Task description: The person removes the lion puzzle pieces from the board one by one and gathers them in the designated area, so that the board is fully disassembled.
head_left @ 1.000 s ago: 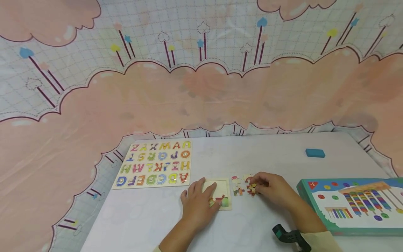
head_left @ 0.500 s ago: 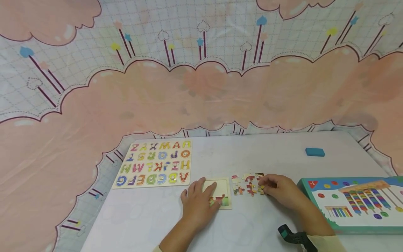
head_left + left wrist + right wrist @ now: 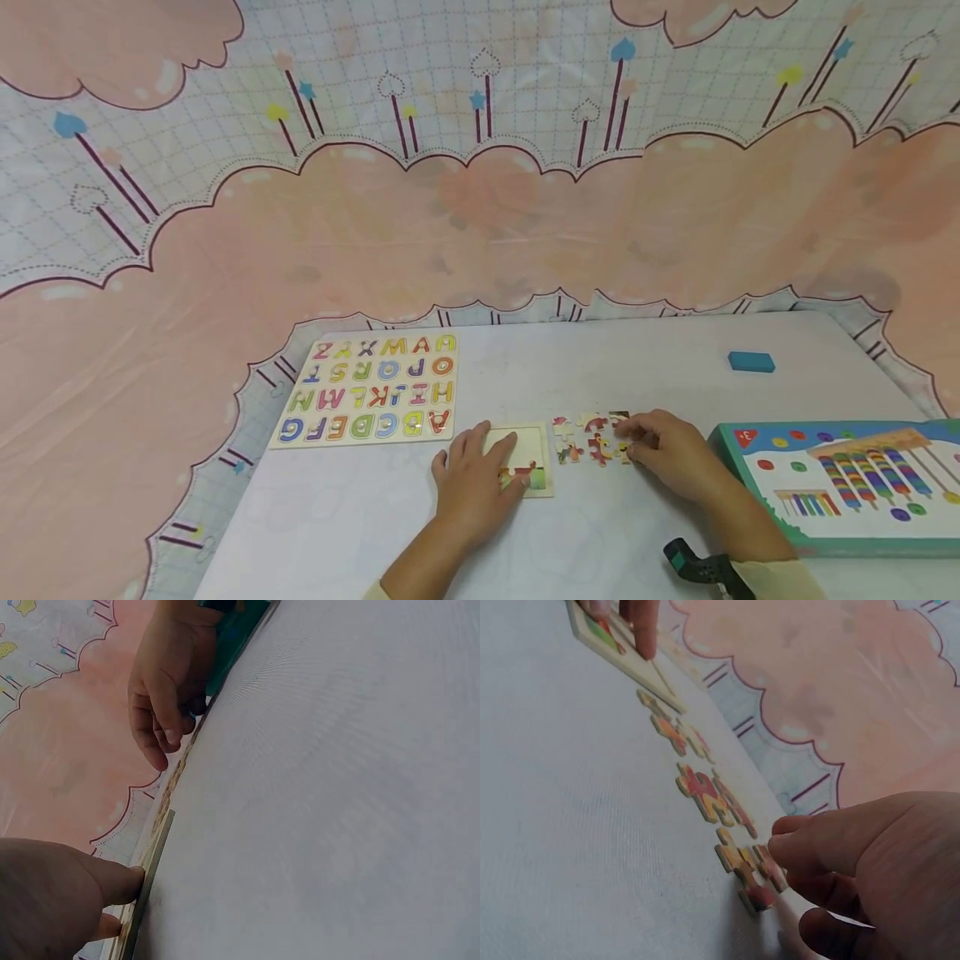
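Observation:
My left hand (image 3: 472, 487) rests with spread fingers on a small square wooden puzzle tray (image 3: 546, 450). One strip of picture, red and green (image 3: 536, 479), shows along its lower part; the hand covers the left side. Right of the tray, several jigsaw pieces (image 3: 597, 450) lie in small groups. My right hand (image 3: 671, 454) is over the rightmost pieces, fingers loosely bent. In the right wrist view its thumb and forefinger tips (image 3: 780, 836) are right beside the end pieces (image 3: 742, 874), with no piece seen between them. The left wrist view shows the tray's edge (image 3: 154, 862) under the left fingers.
A wooden alphabet board (image 3: 367, 392) lies at the back left. At the right stands a green-edged box (image 3: 847, 492) with a bead toy pictured on it. A blue block (image 3: 751, 362) sits farther back. Behind the white table (image 3: 360, 525) hangs a patterned cloth (image 3: 480, 225).
My right hand has moved right from the middle pieces to the rightmost ones, uncovering the middle group, then lifted slightly. My left hand has stayed on the tray.

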Action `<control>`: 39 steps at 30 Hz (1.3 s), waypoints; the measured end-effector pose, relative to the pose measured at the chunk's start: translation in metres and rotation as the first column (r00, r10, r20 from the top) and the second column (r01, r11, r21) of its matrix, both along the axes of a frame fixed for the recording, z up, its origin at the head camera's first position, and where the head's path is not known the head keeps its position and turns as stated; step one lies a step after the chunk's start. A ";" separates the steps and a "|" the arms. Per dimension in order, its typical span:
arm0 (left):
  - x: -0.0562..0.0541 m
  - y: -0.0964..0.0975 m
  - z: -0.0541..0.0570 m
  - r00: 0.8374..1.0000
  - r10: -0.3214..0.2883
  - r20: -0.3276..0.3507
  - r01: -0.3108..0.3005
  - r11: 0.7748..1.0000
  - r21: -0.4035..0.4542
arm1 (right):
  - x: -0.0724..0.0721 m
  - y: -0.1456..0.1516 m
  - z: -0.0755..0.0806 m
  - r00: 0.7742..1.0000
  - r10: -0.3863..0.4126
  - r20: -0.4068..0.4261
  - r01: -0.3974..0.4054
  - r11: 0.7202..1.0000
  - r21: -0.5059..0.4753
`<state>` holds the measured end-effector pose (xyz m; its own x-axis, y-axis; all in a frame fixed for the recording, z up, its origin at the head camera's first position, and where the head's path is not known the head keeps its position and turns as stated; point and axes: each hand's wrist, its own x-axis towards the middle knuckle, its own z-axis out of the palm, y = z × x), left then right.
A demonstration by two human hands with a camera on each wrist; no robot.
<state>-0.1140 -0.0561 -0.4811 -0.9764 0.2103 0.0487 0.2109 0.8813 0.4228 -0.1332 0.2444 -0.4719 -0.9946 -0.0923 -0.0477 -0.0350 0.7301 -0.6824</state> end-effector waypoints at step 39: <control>0.006 -0.050 0.007 0.997 -0.064 0.052 0.053 0.982 0.179 | -0.025 -0.113 0.021 0.909 0.415 -0.034 -0.413 0.890 -0.193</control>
<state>-0.1080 -0.1061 -0.4738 -0.9649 0.2604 0.0342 0.2308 0.7784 0.5838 -0.1580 0.1319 -0.4513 -0.8638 -0.5038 0.0049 -0.2997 0.5061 -0.8087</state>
